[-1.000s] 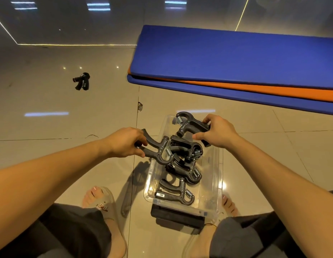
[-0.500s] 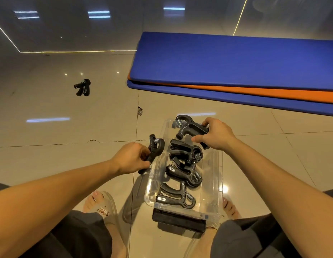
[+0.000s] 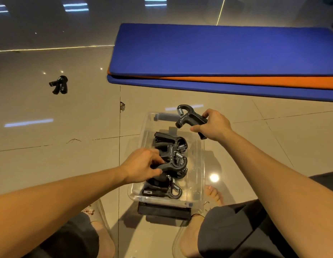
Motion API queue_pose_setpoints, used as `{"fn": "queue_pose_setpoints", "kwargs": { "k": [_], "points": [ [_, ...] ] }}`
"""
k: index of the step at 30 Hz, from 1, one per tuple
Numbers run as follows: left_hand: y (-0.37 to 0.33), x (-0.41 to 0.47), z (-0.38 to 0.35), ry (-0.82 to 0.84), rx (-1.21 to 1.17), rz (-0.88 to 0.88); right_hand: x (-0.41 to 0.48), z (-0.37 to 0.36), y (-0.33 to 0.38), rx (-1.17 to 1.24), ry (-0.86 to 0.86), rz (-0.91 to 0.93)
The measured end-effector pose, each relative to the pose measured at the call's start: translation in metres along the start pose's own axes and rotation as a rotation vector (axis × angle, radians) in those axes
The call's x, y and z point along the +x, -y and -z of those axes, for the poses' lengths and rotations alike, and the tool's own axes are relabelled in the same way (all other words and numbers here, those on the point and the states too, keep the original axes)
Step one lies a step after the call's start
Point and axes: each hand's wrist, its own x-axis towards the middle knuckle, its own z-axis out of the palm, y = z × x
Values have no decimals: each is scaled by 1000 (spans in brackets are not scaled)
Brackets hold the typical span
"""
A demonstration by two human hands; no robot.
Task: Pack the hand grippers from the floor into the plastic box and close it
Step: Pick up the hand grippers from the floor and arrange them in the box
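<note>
Holding one hand gripper (image 3: 189, 118) crosswise over the plastic box's (image 3: 195, 176) bare far end, my right hand (image 3: 214, 126) wraps its handles; my left hand (image 3: 143, 165) grips a second gripper (image 3: 174, 164) mid-box, and is nearer the stray pair (image 3: 59, 85) lying far left

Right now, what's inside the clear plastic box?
Black hand grippers piled in the plastic box; the left hand grips one. The right hand holds another above the far end. Anything beneath the pile is hidden.

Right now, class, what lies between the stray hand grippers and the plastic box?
Bare tile floor, crossed by a grout line with a small mark, separates the stray hand grippers from the plastic box in the head view.
</note>
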Motion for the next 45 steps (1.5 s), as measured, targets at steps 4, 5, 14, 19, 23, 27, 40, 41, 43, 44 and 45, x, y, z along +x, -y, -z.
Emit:
{"fn": "queue_pose_setpoints", "kwargs": {
  "k": [4,5,14,19,23,27,40,41,43,44,45],
  "points": [
    [-5,7,-28,123,41,-7,-1,-5,-10,-7,8,7],
    [-5,9,-35,153,54,2,-1,-6,-12,-3,11,14],
    [0,23,-81,387,9,262,5,-13,-7,16,21,87],
    [6,23,-88,442,29,296,7,-17,-5,-12,43,98],
    [12,23,-90,447,47,327,7,-20,-5,-6,56,95],
    [14,23,-94,343,150,299,7,-21,-6,-9,70,92],
    [14,24,-94,342,319,308,8,-24,-6,-16,68,94],
    [14,24,-94,346,302,323,8,-24,-6,-17,68,93],
    [15,24,-94,358,233,365,9,-24,-7,-21,70,89],
    [16,25,-94,365,194,386,9,-24,-7,-26,71,88],
    [16,26,-94,371,158,404,9,-24,-7,-30,71,86]
  ]
}}
